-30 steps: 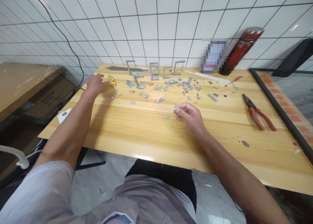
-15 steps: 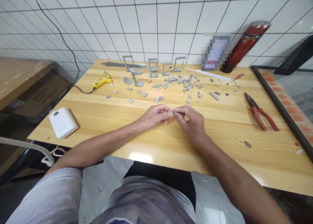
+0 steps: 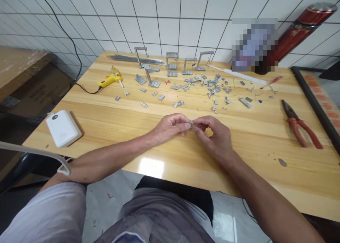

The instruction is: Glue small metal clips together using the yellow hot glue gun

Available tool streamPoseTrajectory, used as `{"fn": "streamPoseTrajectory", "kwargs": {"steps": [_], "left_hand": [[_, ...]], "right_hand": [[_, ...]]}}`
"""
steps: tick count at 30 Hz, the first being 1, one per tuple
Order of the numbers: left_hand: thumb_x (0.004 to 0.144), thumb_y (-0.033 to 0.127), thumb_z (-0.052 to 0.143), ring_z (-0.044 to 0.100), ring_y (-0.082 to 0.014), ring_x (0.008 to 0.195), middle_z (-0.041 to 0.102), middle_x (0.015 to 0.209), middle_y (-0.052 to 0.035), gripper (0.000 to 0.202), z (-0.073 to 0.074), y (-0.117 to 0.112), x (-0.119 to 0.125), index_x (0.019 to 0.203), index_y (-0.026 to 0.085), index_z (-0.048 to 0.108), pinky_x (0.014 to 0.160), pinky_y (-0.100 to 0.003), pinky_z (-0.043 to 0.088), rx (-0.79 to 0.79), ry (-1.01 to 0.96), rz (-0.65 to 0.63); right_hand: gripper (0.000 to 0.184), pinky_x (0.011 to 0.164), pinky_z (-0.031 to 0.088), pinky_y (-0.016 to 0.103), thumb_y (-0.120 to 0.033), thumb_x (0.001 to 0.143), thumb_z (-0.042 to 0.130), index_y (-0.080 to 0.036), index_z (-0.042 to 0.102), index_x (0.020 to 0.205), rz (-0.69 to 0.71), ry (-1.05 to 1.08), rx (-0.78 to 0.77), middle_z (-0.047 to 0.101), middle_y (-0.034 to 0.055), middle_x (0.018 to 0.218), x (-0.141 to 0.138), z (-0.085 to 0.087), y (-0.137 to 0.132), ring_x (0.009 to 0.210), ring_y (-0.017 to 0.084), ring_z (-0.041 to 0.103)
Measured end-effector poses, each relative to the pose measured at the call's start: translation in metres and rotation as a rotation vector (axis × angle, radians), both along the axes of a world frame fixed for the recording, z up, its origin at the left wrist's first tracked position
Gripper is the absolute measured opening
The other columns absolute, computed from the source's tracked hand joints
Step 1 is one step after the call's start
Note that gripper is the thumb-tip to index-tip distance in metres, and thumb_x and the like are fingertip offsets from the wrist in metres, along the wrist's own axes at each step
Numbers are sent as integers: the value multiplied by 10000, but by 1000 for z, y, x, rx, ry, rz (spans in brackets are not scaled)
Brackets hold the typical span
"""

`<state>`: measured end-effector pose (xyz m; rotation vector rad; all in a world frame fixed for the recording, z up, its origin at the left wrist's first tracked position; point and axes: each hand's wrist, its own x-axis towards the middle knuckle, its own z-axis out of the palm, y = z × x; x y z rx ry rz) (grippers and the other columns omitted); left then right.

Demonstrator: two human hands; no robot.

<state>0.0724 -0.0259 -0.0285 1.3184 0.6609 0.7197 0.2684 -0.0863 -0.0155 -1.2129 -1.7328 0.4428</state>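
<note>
My left hand (image 3: 175, 125) pinches a small grey metal piece (image 3: 190, 123) between thumb and forefinger, low over the wooden table (image 3: 114, 129). From the other side, the thumb and forefinger of my right hand (image 3: 214, 131) close at the same piece. Fingertips cover most of it, so its full shape is hidden. Beyond the hands lie several loose grey metal pieces (image 3: 214, 87). Small grey frames, among them an upright hooked one (image 3: 152, 76), stand farther back.
A yellow glue gun (image 3: 110, 79) and a white power bank (image 3: 63, 128) lie on the left. Red-handled pliers (image 3: 300, 124) rest on the right, near a black-edged frame (image 3: 316, 105). At the back are a red flask (image 3: 300, 37), thin grey rods (image 3: 135, 60) and a pen (image 3: 271, 82).
The camera view has shifted, so the table items sit differently in it. My hands stay together at the small piece, which shows a little more between the fingertips now.
</note>
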Motion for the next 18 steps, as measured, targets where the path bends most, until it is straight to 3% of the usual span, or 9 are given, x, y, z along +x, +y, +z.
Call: {"fn": "streamPoseTrajectory", "kwargs": {"steps": [7,12,18], "left_hand": [[896,443,779,585,-99,638,677,744,1,273,3,-9,0,917,171,761,623,-252,463,128,72,147],[912,445,753,572,-123,641,668,683,-4,268,3,-12,0,922,184,813,624,-275,458,214,138,160],[885,437,788,591,-129,682,723,858,-30,297,-1,-13,1,1065,202,762,636,-278,472,288,159,231]], "right_hand": [[106,682,559,310,-298,902,724,-241,702,988,-31,61,-98,751,14,850,0,-2,2,699,150,657],[76,658,548,295,-311,892,706,-238,689,886,-15,92,-160,728,1,780,2,-6,5,662,142,631],[84,637,517,281,-312,915,681,-236,703,886,17,114,-176,719,-1,775,5,-8,7,659,140,623]]}}
